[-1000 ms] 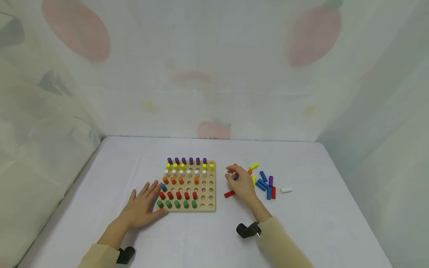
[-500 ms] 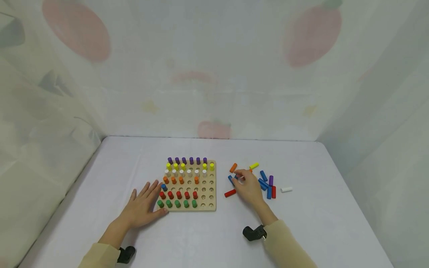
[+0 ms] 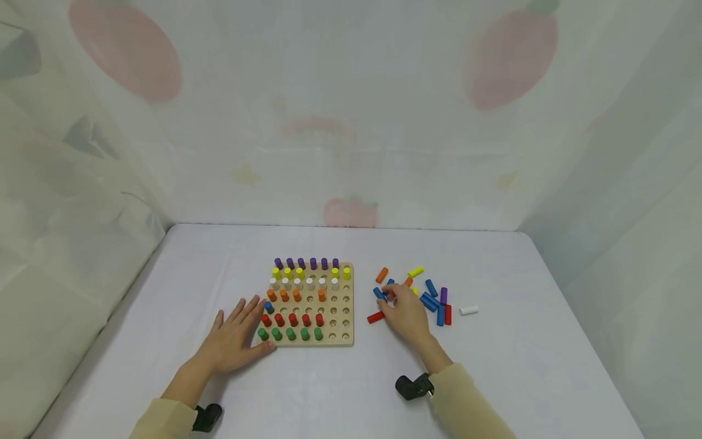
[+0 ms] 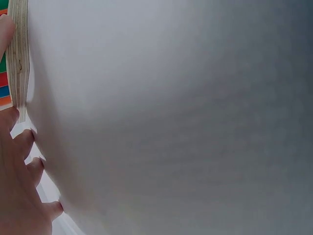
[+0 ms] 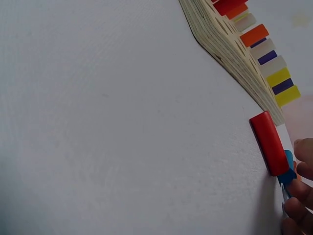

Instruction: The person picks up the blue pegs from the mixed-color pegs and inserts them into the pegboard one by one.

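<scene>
A wooden peg board (image 3: 342, 332) holds rows of purple, yellow, white, orange, red and green pegs, plus one blue one. My left hand (image 3: 241, 322) lies flat on the table, its fingertips touching the board's near left corner (image 4: 19, 58). My right hand (image 3: 390, 297) is down among the loose pegs to the right of the board. Its curled fingertips pinch a blue peg (image 3: 379, 293), which also shows as the blue peg (image 5: 288, 171) at the edge of the right wrist view. A red peg (image 3: 375, 317) lies just beside that hand, touching the blue one.
Loose pegs lie scattered right of the board: an orange one (image 3: 381, 275), a yellow one (image 3: 415, 271), several blue ones (image 3: 430, 300), a purple one (image 3: 443, 296), another red one (image 3: 448, 314) and a white one (image 3: 468, 310). Fabric walls enclose the table.
My right hand shifted slightly right and toward me, uncovering the orange peg, and its fingertips came down on a blue peg. The left hand has stayed still.
</scene>
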Available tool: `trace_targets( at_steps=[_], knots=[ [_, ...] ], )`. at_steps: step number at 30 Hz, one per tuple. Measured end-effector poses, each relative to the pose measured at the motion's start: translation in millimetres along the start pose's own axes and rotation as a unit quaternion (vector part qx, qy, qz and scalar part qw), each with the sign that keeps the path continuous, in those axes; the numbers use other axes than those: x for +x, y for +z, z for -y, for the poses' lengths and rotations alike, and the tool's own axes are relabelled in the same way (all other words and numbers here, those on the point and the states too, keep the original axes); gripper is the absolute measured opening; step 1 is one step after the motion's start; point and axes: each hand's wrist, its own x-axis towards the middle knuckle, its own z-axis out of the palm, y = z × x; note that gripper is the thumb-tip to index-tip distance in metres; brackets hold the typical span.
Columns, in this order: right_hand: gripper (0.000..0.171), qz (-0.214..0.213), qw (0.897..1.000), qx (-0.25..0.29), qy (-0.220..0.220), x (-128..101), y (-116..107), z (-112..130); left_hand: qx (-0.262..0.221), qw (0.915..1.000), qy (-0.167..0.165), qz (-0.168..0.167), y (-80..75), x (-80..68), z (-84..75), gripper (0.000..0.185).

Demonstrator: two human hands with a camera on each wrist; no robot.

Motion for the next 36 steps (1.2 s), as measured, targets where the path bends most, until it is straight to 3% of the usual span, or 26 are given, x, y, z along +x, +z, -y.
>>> trace_targets(
  at_steps=[36],
  knots=[
    [0.022, 0.007, 0.998, -0.043, 0.046, 7.8, 9.9, 4.7, 0.004, 1.0, 0.002, -0.007, 1.7, 0.7, 2.8, 0.095]
  ],
)
